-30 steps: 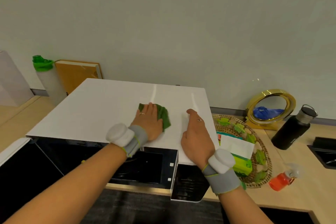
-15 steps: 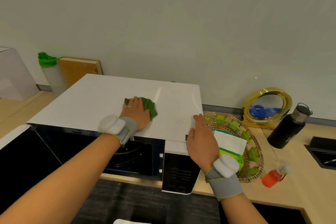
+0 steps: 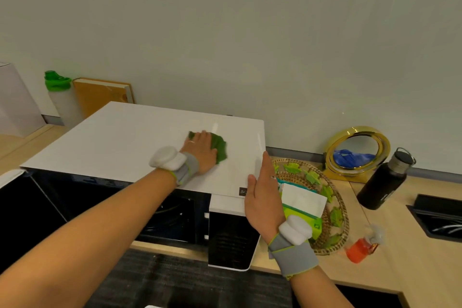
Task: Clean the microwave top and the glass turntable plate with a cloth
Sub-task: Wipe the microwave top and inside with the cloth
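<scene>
My left hand (image 3: 201,151) lies flat, fingers spread, pressing the green cloth (image 3: 219,145) onto the white microwave top (image 3: 120,140), right of its middle. My right hand (image 3: 262,197) rests open against the top's right front corner, beside a woven basket (image 3: 336,210) on the table (image 3: 410,252).

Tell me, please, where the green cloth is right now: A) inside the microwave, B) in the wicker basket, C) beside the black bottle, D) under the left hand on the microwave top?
D: the left hand presses the green cloth flat on the white microwave top.
</scene>
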The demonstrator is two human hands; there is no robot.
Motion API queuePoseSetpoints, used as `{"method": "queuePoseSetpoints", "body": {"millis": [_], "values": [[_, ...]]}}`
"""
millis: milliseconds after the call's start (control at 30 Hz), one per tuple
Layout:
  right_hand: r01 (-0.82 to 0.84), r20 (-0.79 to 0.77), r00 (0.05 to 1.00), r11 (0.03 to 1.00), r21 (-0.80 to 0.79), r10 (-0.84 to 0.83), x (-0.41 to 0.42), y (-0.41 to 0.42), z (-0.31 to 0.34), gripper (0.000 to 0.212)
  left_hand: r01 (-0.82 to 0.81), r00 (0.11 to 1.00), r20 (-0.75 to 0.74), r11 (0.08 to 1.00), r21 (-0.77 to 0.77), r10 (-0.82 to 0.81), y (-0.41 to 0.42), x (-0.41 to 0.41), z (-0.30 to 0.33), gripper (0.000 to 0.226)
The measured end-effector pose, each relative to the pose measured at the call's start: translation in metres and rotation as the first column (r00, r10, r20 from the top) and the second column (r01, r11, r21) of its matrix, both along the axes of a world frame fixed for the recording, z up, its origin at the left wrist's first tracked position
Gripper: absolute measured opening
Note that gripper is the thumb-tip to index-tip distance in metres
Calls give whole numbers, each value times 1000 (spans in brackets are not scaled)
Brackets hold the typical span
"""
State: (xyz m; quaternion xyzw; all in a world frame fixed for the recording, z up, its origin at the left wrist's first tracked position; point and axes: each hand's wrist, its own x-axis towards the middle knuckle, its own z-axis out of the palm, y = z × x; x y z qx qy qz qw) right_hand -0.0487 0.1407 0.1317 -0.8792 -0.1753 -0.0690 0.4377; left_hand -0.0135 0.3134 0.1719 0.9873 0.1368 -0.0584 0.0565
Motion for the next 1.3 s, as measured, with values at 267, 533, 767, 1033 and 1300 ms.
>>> {"method": "queuePoseSetpoints", "body": {"millis": [267, 533, 767, 1033, 1300], "values": [[-24, 42, 999, 997, -69, 27, -2, -2, 1, 99, 423, 897, -84, 897, -125, -434, -22, -59, 3, 55], [-30, 73, 996, 963, -266, 51, 2, -2, 2, 121, 188, 975, -83, 965, -182, -206, -40, -40, 7, 61], [-227, 14, 966, 878, -422, 257, 1, 5, 26, 66, 109, 991, 112, 920, -376, -71, 20, -83, 10, 51], [-326, -64, 923, 681, -656, 380, 25, 20, 25, 54, -116, 988, 93, 988, -103, 126, 87, -95, -9, 55], [-65, 78, 986, 764, -642, 149, -15, 14, 13, 87, -137, 984, 110, 989, -64, 143, 88, -90, -19, 54]]}}
